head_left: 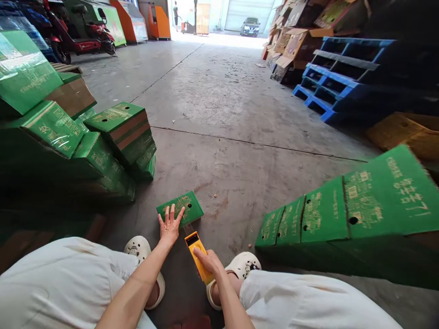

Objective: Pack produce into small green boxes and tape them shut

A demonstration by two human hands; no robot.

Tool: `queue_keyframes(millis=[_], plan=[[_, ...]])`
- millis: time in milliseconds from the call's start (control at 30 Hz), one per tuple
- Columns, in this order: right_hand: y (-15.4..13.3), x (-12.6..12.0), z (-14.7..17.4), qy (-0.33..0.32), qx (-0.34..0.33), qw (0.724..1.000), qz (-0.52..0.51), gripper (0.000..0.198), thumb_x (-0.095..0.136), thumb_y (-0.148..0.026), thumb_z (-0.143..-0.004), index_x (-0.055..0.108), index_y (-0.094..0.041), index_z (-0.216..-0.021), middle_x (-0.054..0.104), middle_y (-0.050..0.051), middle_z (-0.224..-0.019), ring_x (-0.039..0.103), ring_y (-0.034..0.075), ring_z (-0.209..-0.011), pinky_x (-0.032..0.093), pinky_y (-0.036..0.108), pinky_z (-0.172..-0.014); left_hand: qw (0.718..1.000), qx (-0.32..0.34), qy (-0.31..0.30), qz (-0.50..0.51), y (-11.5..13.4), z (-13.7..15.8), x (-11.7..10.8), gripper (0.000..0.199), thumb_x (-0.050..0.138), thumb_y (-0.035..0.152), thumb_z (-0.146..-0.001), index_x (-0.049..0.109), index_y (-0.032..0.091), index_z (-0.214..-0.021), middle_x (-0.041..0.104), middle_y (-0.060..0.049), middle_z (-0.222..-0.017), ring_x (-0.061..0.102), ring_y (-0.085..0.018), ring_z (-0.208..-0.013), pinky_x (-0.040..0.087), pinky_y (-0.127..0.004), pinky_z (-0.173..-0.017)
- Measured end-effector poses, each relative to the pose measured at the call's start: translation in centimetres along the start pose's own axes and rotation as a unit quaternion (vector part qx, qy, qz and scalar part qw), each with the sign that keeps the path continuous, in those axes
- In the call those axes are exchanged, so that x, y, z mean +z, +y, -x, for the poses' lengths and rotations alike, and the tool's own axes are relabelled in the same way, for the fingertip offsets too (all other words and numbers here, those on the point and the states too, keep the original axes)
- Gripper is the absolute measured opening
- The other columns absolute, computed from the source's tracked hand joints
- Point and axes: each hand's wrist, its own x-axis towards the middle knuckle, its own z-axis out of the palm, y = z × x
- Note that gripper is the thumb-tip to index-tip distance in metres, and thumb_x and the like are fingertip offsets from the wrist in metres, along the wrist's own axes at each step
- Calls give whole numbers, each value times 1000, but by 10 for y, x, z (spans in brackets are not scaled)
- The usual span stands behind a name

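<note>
A small green carton (pixel 195 209) with printed text and a dark round hole lies on the concrete floor between my feet. My left hand (pixel 169 223) rests on its top, fingers spread and open. My right hand (pixel 210 261) is closed around a yellow tape dispenser (pixel 200 264), whose dark-mouthed end points at the carton's near side. A short strip of tape (pixel 187 228) appears to run between the dispenser and the carton. The underside of the dispenser is hidden.
Stacked green cartons (pixel 116 116) stand to the left, and a leaning row of green cartons (pixel 363 205) is on the right. Blue pallets (pixel 329 84) and piled cardboard boxes (pixel 291 43) stand farther right. A red scooter (pixel 82 43) is parked at the back left.
</note>
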Motion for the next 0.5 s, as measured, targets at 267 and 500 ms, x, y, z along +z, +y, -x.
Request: queue_keyframes(millis=[267,500], plan=[[-29,7,-43,-34,40,998,-41,42,63,-58,-93,63,-18,-78,69,9,-66,75,27,-65,58,31,-52,994,-27,-86,68,-13,-28,-13,125,88,39,-76,7,43,-171,-9,-21,-179,-5,-54,-162,44,-72,-108],[-46,8,-50,-42,34,998,-30,52,65,-66,-90,73,-15,-94,74,11,-70,78,31,-71,58,32,-56,988,3,-140,70,-37,-53,-31,125,85,46,-74,7,43,-171,-4,-19,-180,1,-53,-163,46,-65,-108]])
